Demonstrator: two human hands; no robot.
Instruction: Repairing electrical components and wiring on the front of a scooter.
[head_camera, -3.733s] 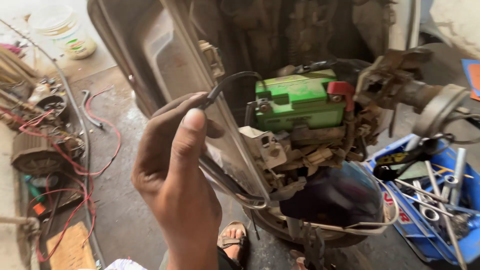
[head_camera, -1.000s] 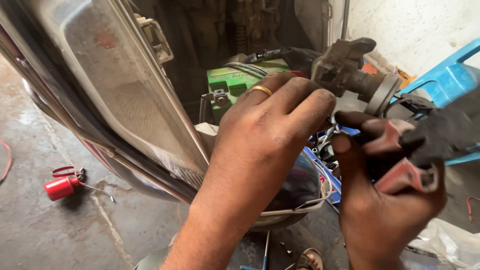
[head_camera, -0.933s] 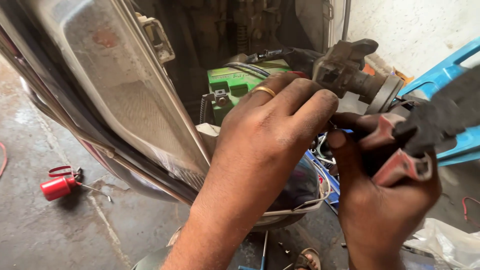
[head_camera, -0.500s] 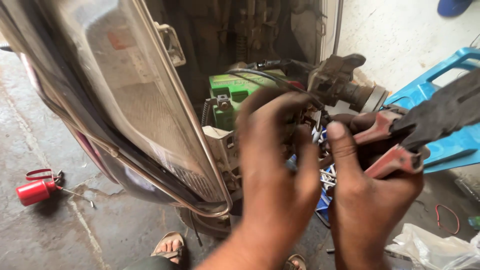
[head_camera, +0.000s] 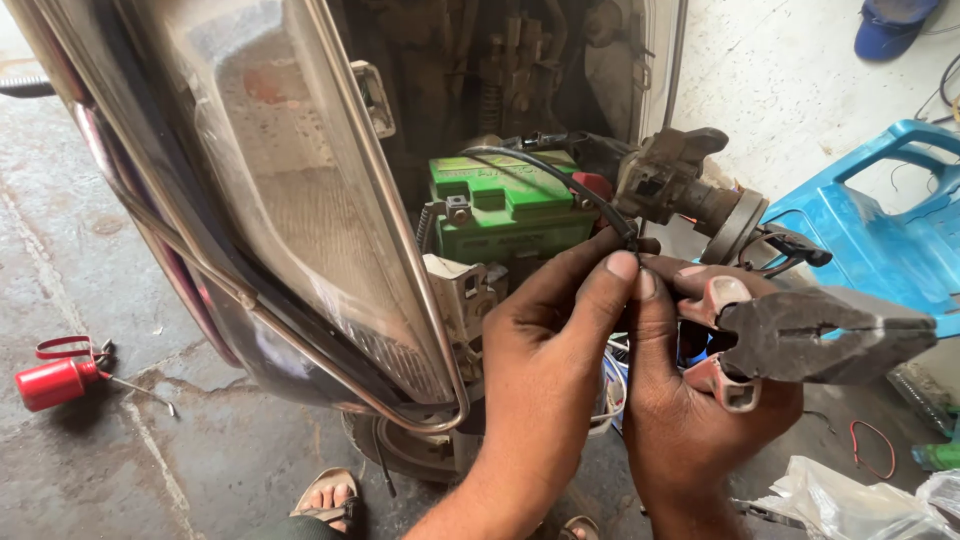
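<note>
1. Since half a second ago, my left hand (head_camera: 545, 350) has dropped, now pinching the black cable (head_camera: 560, 185) at centre frame.
2. My right hand (head_camera: 700, 400) grips pliers (head_camera: 820, 335), centre right.
3. Stained concrete floor (head_camera: 90, 280), lower left; red oil can (head_camera: 55, 380).
4. Blue plastic chair (head_camera: 880, 230), right edge.

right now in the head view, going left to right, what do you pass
red oil can on the floor → curved metal panel → green battery → left hand pinching a black cable → right hand → pliers → blue plastic chair
</note>
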